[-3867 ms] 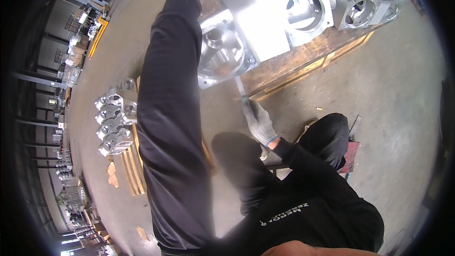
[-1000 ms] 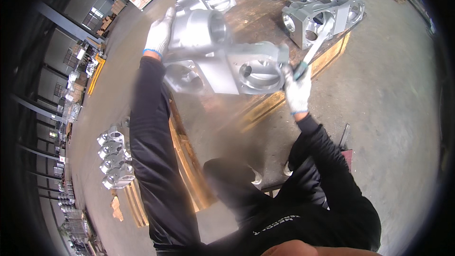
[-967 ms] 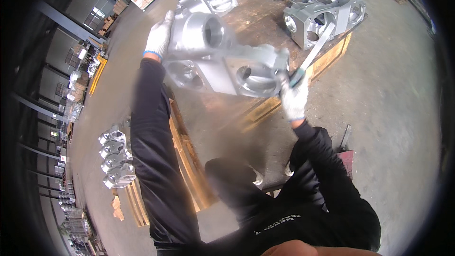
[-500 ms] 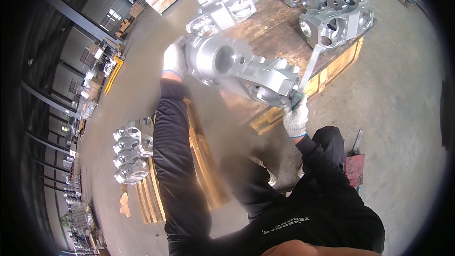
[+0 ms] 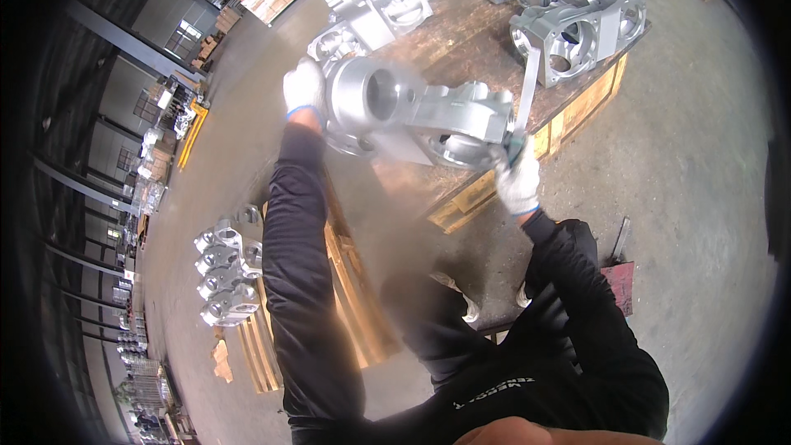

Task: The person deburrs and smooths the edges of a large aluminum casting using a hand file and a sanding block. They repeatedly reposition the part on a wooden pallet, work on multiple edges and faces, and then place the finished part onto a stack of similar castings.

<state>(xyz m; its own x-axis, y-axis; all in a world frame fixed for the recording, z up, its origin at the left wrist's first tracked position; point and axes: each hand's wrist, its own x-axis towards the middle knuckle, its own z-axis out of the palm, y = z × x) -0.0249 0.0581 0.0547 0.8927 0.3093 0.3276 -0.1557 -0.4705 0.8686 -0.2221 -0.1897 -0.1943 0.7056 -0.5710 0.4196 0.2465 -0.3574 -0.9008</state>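
A large silver metal casting (image 5: 470, 115) with round bores is in front of me, at the near edge of the wooden-topped crate. My left hand (image 5: 305, 86), in a white glove, grips its far left end; the fingertips are partly hidden behind the metal. My right hand (image 5: 518, 181), also gloved, is closed on the dark green handle of a flat file (image 5: 528, 91). The file's long, pale blade points away from me, beside the casting's right end. The right fingers are close to that end; whether they touch it I cannot tell.
More silver castings (image 5: 577, 41) stand at the crate's right, with others (image 5: 371, 12) along its far left. The wooden crate (image 5: 568, 119) has a bare top edge. Castings (image 5: 227, 268) rest on a pallet (image 5: 259, 354) at the left. A red object (image 5: 618, 284) lies on the floor.
My right hand has moved up slightly with the file, whose blade now stands more upright. The casting's right end has shifted slightly up and left; my left hand still grips the other end.
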